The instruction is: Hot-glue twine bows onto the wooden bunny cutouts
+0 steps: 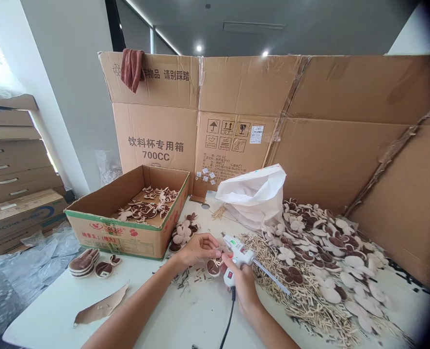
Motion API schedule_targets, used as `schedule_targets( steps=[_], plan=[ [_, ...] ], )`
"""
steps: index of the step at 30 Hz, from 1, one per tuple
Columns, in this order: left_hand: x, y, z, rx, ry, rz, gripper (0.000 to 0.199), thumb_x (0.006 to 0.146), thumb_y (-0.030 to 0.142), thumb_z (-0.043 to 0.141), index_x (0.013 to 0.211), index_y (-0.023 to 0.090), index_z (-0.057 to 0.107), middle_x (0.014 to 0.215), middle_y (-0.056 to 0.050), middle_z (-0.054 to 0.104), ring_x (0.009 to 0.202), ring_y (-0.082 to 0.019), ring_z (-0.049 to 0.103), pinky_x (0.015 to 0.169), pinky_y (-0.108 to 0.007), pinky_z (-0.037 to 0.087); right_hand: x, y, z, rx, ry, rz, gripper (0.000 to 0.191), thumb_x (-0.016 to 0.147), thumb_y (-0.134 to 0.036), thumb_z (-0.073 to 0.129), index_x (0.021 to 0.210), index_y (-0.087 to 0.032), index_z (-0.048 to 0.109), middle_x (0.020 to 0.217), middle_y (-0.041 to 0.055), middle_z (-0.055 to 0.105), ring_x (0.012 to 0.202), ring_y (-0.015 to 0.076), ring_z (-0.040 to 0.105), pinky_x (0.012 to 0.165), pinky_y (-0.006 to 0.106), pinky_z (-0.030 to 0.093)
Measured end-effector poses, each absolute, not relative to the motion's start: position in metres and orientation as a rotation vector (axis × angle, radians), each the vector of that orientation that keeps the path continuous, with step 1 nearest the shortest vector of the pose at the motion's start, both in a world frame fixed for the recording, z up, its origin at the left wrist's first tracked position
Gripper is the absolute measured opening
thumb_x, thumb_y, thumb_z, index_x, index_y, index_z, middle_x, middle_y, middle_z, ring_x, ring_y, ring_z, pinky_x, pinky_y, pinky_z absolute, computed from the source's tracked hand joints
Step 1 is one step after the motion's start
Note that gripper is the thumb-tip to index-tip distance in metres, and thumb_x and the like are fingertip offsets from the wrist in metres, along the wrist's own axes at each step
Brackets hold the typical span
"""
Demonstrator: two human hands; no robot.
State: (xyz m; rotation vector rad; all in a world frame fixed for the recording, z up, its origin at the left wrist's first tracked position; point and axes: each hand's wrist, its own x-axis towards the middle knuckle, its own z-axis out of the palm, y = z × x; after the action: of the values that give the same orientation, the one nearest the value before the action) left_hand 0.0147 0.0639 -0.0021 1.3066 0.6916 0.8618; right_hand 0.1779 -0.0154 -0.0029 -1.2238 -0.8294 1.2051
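Observation:
My right hand (246, 281) is wrapped round a white hot glue gun (239, 257), its nozzle pointing up and left, with a glue stick jutting from its back end. My left hand (198, 249) is closed in a pinch close to the gun; what lies between its fingertips is too small to make out. Just below the fingertips is a brown felt piece with a pale rim (214, 267) and a pale cord on it. Right of the gun spreads a heap of short pale cords (294, 291), with a pile of brown and cream felt shapes (324, 237) behind.
An open cardboard box (120, 240) with corded pieces inside stands at the left. A white plastic bag (254, 194) sits at the back. Stacked felt pieces (84, 264) and a torn cardboard scrap (102, 305) lie front left. Tall cardboard panels (236, 87) wall the table's back.

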Motion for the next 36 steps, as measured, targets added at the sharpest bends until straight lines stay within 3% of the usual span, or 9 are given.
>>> schedule_targets(
  steps=[9,16,20,24,28,36],
  plan=[
    [0.016,0.062,0.000,1.307,0.678,0.858,0.041,0.067,0.041,0.091,0.086,0.015,0.066,0.081,-0.004,0.071,0.074,-0.016,0.066,0.069,-0.026,0.047,0.176,-0.017,-0.004,-1.260,-0.869,1.186,0.036,0.068,-0.047,0.083,0.085,-0.019,0.068,0.054,-0.0046,0.052,0.045,0.0127,0.044,0.039,0.025,0.036],
    [-0.006,0.069,0.011,1.662,0.882,0.839,0.038,0.086,0.057,0.067,0.089,0.019,0.068,0.080,-0.005,0.072,0.068,-0.017,0.064,0.062,-0.026,0.046,0.181,-0.008,-0.014,-1.252,-0.849,1.215,0.038,0.062,-0.047,0.083,0.083,-0.019,0.068,0.054,-0.0035,0.055,0.044,0.0139,0.045,0.038,0.027,0.036],
    [-0.031,0.063,0.011,2.092,1.043,0.716,0.028,0.086,0.047,0.068,0.084,0.020,0.073,0.077,-0.004,0.070,0.071,-0.019,0.060,0.063,-0.027,0.041,0.178,-0.009,-0.014,-1.233,-0.816,1.183,0.039,0.062,-0.049,0.082,0.082,-0.019,0.067,0.048,-0.0055,0.048,0.041,0.0140,0.043,0.037,0.027,0.035],
    [-0.045,0.048,0.012,2.315,1.074,0.594,0.018,0.081,0.036,0.073,0.092,0.023,0.074,0.093,-0.004,0.068,0.087,-0.022,0.060,0.074,-0.027,0.043,0.176,-0.010,-0.014,-1.233,-0.783,1.162,0.036,0.064,-0.048,0.080,0.082,-0.019,0.069,0.048,-0.0055,0.048,0.042,0.0137,0.042,0.038,0.026,0.034],
    [-0.046,0.041,0.013,2.329,1.058,0.570,0.010,0.083,0.032,0.070,0.087,0.023,0.074,0.089,-0.004,0.067,0.084,-0.022,0.060,0.072,-0.028,0.042,0.180,-0.009,-0.015,-1.247,-0.798,1.181,0.036,0.065,-0.046,0.081,0.085,-0.018,0.069,0.051,-0.0040,0.053,0.042,0.0142,0.044,0.039,0.027,0.036],
    [-0.034,0.040,0.008,2.360,1.045,0.693,0.017,0.085,0.018,0.058,0.092,0.023,0.073,0.088,-0.005,0.069,0.087,-0.023,0.062,0.075,-0.028,0.044,0.181,-0.009,-0.013,-1.255,-0.793,1.164,0.037,0.063,-0.044,0.083,0.086,-0.018,0.070,0.060,-0.0007,0.061,0.047,0.0135,0.046,0.040,0.026,0.037]
  ],
)
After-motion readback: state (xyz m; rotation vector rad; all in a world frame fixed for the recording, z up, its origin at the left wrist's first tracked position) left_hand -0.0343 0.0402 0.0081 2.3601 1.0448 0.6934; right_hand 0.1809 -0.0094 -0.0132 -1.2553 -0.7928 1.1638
